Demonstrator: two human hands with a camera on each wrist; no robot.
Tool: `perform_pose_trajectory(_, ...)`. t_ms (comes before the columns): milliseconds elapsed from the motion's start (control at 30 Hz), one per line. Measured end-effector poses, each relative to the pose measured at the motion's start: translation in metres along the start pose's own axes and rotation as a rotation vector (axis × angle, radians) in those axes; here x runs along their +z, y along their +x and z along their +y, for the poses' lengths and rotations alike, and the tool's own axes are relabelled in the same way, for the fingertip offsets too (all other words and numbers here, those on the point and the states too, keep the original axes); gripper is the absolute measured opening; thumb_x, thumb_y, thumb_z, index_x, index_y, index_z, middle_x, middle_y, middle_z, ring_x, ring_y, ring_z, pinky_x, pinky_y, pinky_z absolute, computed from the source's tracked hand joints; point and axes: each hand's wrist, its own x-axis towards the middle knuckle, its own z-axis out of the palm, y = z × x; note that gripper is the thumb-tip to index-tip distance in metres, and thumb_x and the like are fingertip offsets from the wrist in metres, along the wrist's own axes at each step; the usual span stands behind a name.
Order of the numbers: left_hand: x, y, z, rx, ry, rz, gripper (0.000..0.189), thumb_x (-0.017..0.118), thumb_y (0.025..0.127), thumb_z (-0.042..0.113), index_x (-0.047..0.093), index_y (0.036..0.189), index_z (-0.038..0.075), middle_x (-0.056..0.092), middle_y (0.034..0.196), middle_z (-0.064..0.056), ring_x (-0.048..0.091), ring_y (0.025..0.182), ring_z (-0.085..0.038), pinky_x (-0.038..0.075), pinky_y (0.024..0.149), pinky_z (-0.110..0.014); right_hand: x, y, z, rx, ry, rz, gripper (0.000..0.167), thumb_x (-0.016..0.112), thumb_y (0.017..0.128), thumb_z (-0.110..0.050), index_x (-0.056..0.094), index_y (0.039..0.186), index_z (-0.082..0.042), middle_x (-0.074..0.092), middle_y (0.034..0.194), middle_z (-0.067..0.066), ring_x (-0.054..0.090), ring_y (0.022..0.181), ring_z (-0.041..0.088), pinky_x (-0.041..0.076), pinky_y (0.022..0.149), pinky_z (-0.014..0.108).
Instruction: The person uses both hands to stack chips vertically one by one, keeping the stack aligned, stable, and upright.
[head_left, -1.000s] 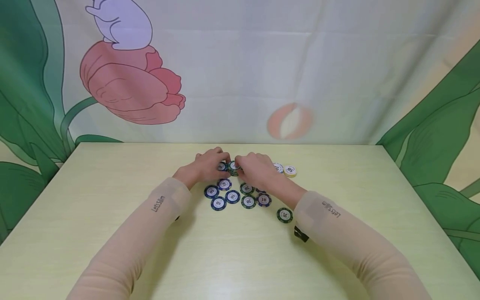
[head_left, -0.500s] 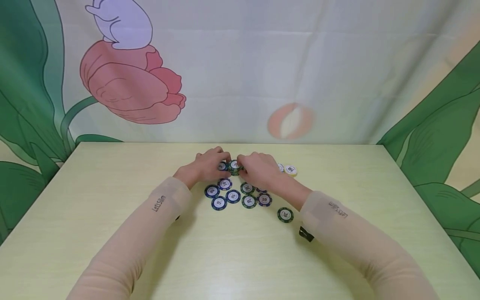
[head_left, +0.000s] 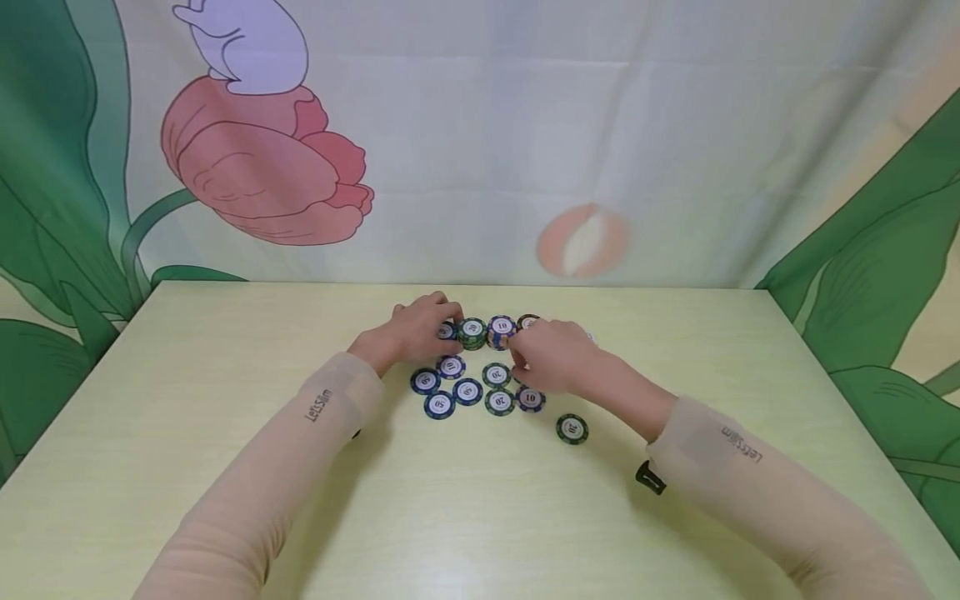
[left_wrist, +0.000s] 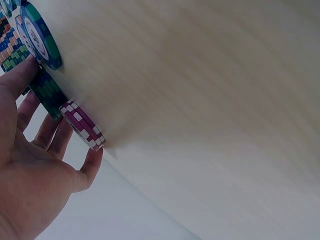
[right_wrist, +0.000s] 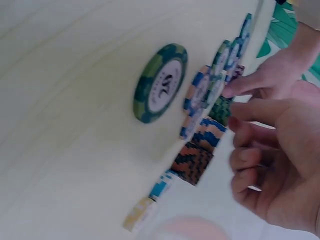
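Note:
Poker chips stand in a row of short stacks towards the far side of the table. At the row's left end, my left hand [head_left: 420, 329] curls its thumb and fingers round a dark blue-green chip stack [left_wrist: 47, 95]. Its outer finger lies by a purple-and-white stack [left_wrist: 82, 125]. To the right stand a green stack [head_left: 472, 333] and a blue-and-orange stack [head_left: 502, 327]. My right hand [head_left: 553, 354] hovers beside the blue-and-orange stack, fingers loosely bent, and nothing shows between them in the right wrist view. It partly hides a brown-and-black stack [right_wrist: 192, 162].
Several loose chips lie flat in front of the row, among them a blue one [head_left: 439, 405] and a green one [head_left: 500, 402]. A lone green chip [head_left: 572, 429] sits nearer. A light-blue stack [right_wrist: 162, 185] and a yellow stack [right_wrist: 139, 212] end the row. A printed curtain [head_left: 450, 150] hangs behind.
My right hand has moved right, away from the green stack, uncovering it and the blue-and-orange stack. The green stack now looks neatly squared. My left hand has stayed in place.

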Motion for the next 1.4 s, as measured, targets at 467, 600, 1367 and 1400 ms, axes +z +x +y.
perform_pose_trajectory(467,0.0,0.0,0.001,-0.008,-0.017,-0.004,0.04,0.072,0.098,0.032,0.061,0.132,0.013,0.051,0.131,-0.01,0.048,0.12,-0.029,0.031,0.106,-0.063,-0.013,-0.046,0.006,0.107,-0.024,-0.42,0.048,0.09,0.077,-0.047,0.06,0.097,-0.014,0.06,0.084,-0.005,0.055,0.075,0.016,0.048,0.068,0.035)
perform_pose_trajectory(600,0.0,0.001,0.001,-0.007,-0.015,-0.006,0.04,0.072,0.098,0.032,0.061,0.132,0.013,0.051,0.131,-0.01,0.048,0.12,-0.029,0.031,0.106,-0.063,-0.007,-0.05,0.005,0.088,-0.043,-0.426,0.049,0.09,0.076,-0.045,0.059,0.097,-0.014,0.059,0.084,-0.003,0.053,0.074,0.015,0.047,0.066,0.035)
perform_pose_trajectory(1367,0.0,0.0,0.002,-0.011,-0.014,-0.004,0.041,0.071,0.098,0.032,0.061,0.132,0.013,0.051,0.131,-0.01,0.047,0.12,-0.028,0.032,0.105,-0.062,0.001,-0.052,0.033,0.103,0.073,-0.296,0.038,0.088,0.081,-0.028,0.066,0.107,-0.01,0.064,0.1,-0.001,0.057,0.083,0.017,0.051,0.075,0.038)
perform_pose_trajectory(1400,0.0,0.0,0.002,-0.012,-0.013,-0.004,0.041,0.071,0.098,0.033,0.06,0.132,0.013,0.051,0.131,-0.01,0.047,0.12,-0.028,0.032,0.105,-0.062,0.001,-0.052,0.034,0.101,0.076,-0.297,0.036,0.087,0.081,-0.026,0.066,0.105,-0.01,0.063,0.098,-0.002,0.056,0.081,0.016,0.051,0.074,0.037)
